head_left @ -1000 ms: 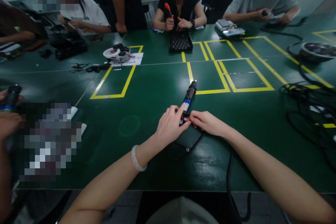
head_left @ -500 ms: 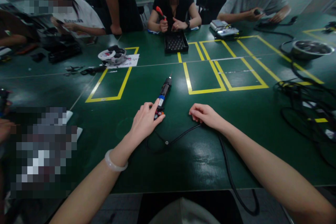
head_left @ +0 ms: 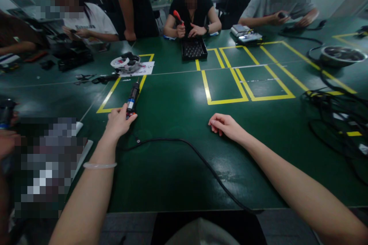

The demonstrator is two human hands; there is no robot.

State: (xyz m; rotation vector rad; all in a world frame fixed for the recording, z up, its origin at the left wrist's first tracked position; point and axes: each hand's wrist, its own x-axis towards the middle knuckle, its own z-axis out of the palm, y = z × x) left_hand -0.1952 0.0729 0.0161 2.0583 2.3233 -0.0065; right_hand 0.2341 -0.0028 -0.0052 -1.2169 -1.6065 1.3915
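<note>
My left hand (head_left: 118,121) is closed round the rear end of a black electric screwdriver (head_left: 133,97) with a blue band. The tool's thin tip points away from me, over the right side of the left yellow-taped frame (head_left: 107,110). From its rear a black cable (head_left: 184,140) runs across the green table (head_left: 172,176) and over the front edge. My right hand (head_left: 222,123) rests on the table at centre right, fingers curled in with nothing seen in them. It touches neither tool nor cable.
A black tray (head_left: 194,49) stands across the table before a person holding a red-handled tool (head_left: 178,17). A tape roll (head_left: 120,62) lies on paper at the left. A metal bowl (head_left: 342,56) and tangled cables (head_left: 330,103) are at the right. Other people sit around.
My left hand has moved left with the screwdriver, from the table's middle to the left taped frame. The cable has been drawn left with it. My right hand has stayed nearly still.
</note>
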